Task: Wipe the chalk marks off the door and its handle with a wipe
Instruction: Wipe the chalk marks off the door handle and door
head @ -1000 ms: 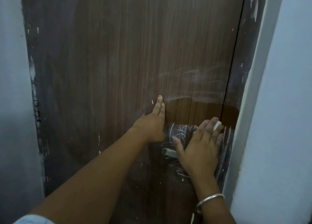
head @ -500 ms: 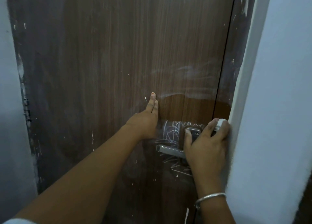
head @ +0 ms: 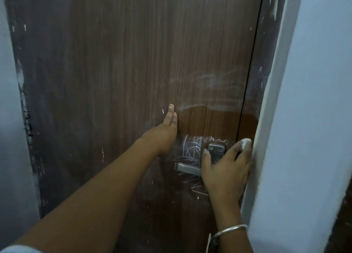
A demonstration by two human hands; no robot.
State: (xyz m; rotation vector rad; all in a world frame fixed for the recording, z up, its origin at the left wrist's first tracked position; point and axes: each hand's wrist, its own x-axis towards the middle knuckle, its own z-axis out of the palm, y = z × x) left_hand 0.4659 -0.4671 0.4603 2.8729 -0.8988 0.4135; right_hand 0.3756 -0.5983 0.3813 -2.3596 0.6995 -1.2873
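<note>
One dark brown wood-grain door (head: 133, 62), filling most of the view. One brushed silver metal lever handle (head: 187, 168) on a rectangular plate with two screws, low on the door's right side, just beside the seam with the dark frame strip (head: 266, 62). Two patches of chalk: sharp white scribbled chalk marks (head: 190, 148) around and below the plate, and a pale smeared haze (head: 209, 81) higher up, with a cleaner, darker band between.

Two bare hands. Left hand (head: 163, 136) flat on the door just left of the scribbles, fingers straight, pressed together, pointing up, holding nothing. Right hand (head: 226, 169) laid over the handle's pivot and lower plate, thumb spread wide to the plate's left edge, other fingers reaching right. One small white wipe (head: 245, 141) pinched at their tips, touching the edge of the pale right wall (head: 314, 119). Hidden under that hand: the lever's right end and part of the scribbles.

One thin silver bangle (head: 230, 230) on the right wrist. A bit of pale sleeve (head: 19, 250) at the lower left corner. Second pale wall (head: 9, 119) on the left, paint chipped along the door's edge.
</note>
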